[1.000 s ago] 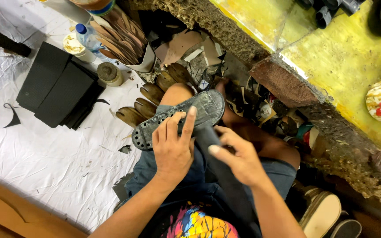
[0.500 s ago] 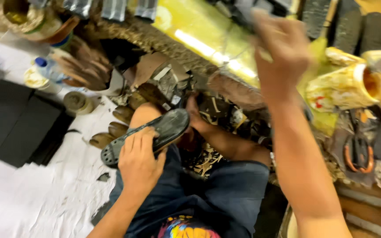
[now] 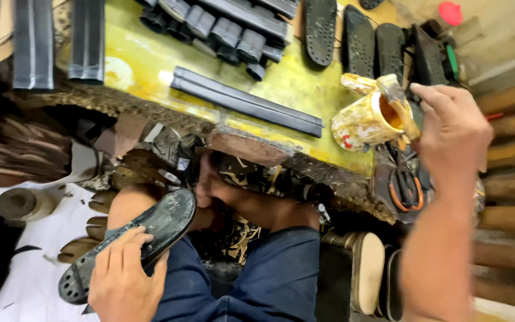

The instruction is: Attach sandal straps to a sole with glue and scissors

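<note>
Glue-stained and yellow, the low workbench [image 3: 150, 65] fills the upper half of the view, and we note dark rubber strips [image 3: 245, 102] and several black soles [image 3: 359, 39] laid across it.

At the left, over the white floor covering [image 3: 25, 262], our left hand [image 3: 123, 277] presses flat on a black shoe sole [image 3: 150, 235], fingers closed over its edge and thumb side uppermost. The sole rests on the left knee, just beside the blue trousers [image 3: 269, 274]. Its long axis runs on a diagonal, from lower left to upper right. The studded, narrower end points down toward the floor covering; the broader, smooth end points up toward the bench edge. The face turned to us appears bare, and we see no wet glue on it, so we judge the coating step not yet done.

Moving right, a stained yellow glue cup [image 3: 368, 119] stands at the bench edge, amber liquid showing in its mouth. A brush [image 3: 397, 101] leans in the cup. Our right hand [image 3: 454, 128] closes around the brush handle, with the fingers curled narrow; the exact grip is partly hidden by the knuckles. Orange-handled scissors [image 3: 403, 185] lie just below the cup.

We judge the work early: sole in place, brush in hand, adhesive unapplied.
</note>
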